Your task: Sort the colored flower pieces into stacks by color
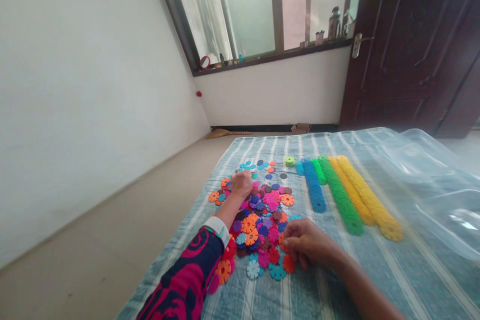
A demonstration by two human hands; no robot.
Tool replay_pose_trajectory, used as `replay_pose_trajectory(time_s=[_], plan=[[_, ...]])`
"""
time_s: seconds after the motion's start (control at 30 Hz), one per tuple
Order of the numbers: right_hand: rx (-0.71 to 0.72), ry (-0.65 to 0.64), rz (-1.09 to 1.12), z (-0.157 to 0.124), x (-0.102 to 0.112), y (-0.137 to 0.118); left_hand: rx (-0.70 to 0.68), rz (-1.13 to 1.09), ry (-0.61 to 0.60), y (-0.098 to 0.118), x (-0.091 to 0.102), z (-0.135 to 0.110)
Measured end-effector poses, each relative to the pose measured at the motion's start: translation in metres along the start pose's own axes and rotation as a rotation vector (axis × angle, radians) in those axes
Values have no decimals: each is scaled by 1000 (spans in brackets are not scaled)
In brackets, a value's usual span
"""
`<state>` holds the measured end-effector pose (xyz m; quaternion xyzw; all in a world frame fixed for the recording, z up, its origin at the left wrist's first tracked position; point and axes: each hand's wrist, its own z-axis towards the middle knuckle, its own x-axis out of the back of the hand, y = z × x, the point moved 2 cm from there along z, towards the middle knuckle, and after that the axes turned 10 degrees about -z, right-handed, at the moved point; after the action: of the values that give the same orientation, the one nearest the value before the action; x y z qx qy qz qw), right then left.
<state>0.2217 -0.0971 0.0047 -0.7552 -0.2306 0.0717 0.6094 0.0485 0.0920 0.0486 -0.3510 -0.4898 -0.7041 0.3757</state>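
Observation:
A pile of notched plastic snowflake discs [264, 227] in orange, pink, purple, blue, red and brown lies on the striped cloth. At the far left part of the pile is my left hand [242, 183], its fingers curled down and mostly hidden behind the back of the hand. My right hand [309, 242] is at the pile's near right side, thumb and fingers closed beside an orange disc [288, 263]. What either hand grips cannot be made out. To the right lie rows of stacked discs: blue [314, 187], green [345, 200] and yellow [371, 200].
A small lime stack [290, 161] stands behind the pile. Transparent plastic containers [423, 147] rest at the right on the striped cloth [412, 280]. Beyond are a window sill with bottles [334, 22], a dark red door [408, 45] and a broom [221, 133] on the floor.

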Motion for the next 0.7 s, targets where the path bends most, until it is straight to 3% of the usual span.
replay_pose_trajectory(time_s=[0.13,0.3,0.37,0.57,0.7], plan=[[42,78,20,0,4,-1,-49,-294,64,13,15,-38],[168,436,29,-1,20,-9,-15,-756,-74,46,14,-98],[221,508,27,-2,25,-13,-7,-845,-110,62,10,-117],[250,480,-136,-14,43,-20,19,-986,-181,94,-2,-144],[156,493,-373,-44,79,-18,-27,-944,-201,98,-11,-151]])
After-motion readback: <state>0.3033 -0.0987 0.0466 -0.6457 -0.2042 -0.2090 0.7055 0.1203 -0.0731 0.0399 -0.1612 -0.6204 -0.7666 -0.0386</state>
